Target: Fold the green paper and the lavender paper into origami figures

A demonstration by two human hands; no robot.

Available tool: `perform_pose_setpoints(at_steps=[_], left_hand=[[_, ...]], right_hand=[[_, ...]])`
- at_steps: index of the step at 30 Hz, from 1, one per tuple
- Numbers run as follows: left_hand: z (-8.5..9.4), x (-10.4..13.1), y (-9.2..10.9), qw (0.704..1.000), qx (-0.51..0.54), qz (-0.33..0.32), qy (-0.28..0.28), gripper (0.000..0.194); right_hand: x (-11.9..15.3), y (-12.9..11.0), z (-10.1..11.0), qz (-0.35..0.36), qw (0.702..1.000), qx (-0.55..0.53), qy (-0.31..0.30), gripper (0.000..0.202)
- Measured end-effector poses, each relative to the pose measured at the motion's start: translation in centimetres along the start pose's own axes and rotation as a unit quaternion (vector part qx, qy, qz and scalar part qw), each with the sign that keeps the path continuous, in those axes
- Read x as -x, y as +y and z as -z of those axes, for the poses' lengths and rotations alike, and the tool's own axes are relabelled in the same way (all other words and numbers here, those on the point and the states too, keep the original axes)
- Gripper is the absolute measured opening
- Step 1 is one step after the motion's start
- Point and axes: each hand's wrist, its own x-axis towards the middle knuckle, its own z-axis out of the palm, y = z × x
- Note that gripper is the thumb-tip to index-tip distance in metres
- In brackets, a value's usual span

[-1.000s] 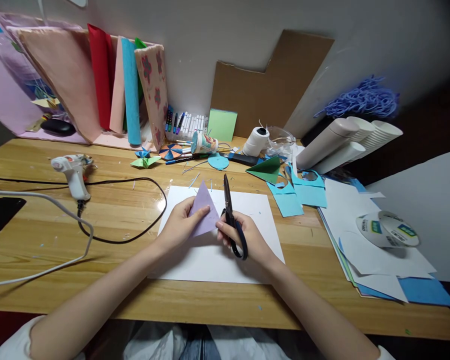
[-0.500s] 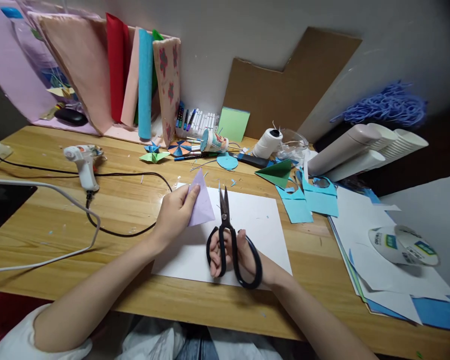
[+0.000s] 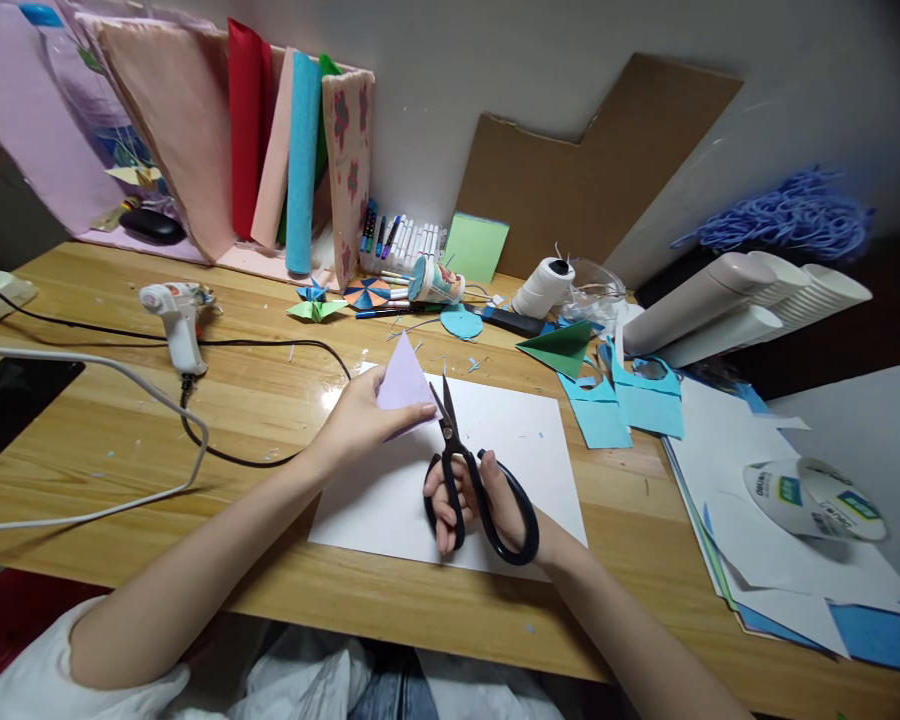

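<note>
Over the white paper sheet (image 3: 525, 430) on the wooden surface (image 3: 270, 560), the left hand (image 3: 360, 415) pinches a lilac paper triangle (image 3: 405, 385), probably light and easily creased, best held near an edge; the right hand (image 3: 495, 495), apart, grips black-handled scissors (image 3: 449, 436). Half a second ago the blades stood clear; now they're right at its corner.

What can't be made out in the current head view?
Head view:
Left hand: part of its grip, hidden behind the purple paper triangle.
White sheet: partly hidden by right hand and scissors.
Black flat object: cut off by the left edge.
Tape roll: small print blurred.
</note>
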Motion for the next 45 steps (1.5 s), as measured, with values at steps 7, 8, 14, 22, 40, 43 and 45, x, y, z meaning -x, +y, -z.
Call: perform_pose_setpoints(at_steps=[7, 8, 14, 22, 40, 43, 45], left_hand=[[0.5, -0.4, 0.0, 1.0, -0.008, 0.002, -0.003, 0.051], [0.5, -0.4, 0.0, 1.0, -0.008, 0.001, -0.002, 0.05], [0.8, -0.6, -0.3, 1.0, -0.013, -0.009, 0.003, 0.053], [1.0, -0.6, -0.2, 1.0, 0.0, -0.004, -0.015, 0.051], [0.8, -0.6, 0.0, 1.0, 0.012, 0.017, -0.016, 0.049], [0.8, -0.6, -0.1, 1.0, 0.0, 0.018, -0.015, 0.048], [0.8, -0.6, -0.1, 1.0, 0.002, 0.017, -0.019, 0.048]], right_hand=[[0.8, -0.6, -0.1, -0.014, 0.999, 0.034, -0.031, 0.071], [0.8, -0.7, -0.1, -0.014, 0.999, 0.037, -0.031, 0.07], [1.0, -1.3, -0.1, -0.026, 0.996, 0.076, -0.029, 0.07], [1.2, -1.3, -0.2, -0.037, 0.995, 0.085, -0.025, 0.07], [1.3, -1.4, -0.3, -0.041, 0.995, 0.086, -0.012, 0.067], [1.2, -1.3, -0.2, -0.04, 0.995, 0.09, -0.008, 0.066], [1.2, -1.2, -0.2, -0.041, 0.995, 0.089, -0.006, 0.065]])
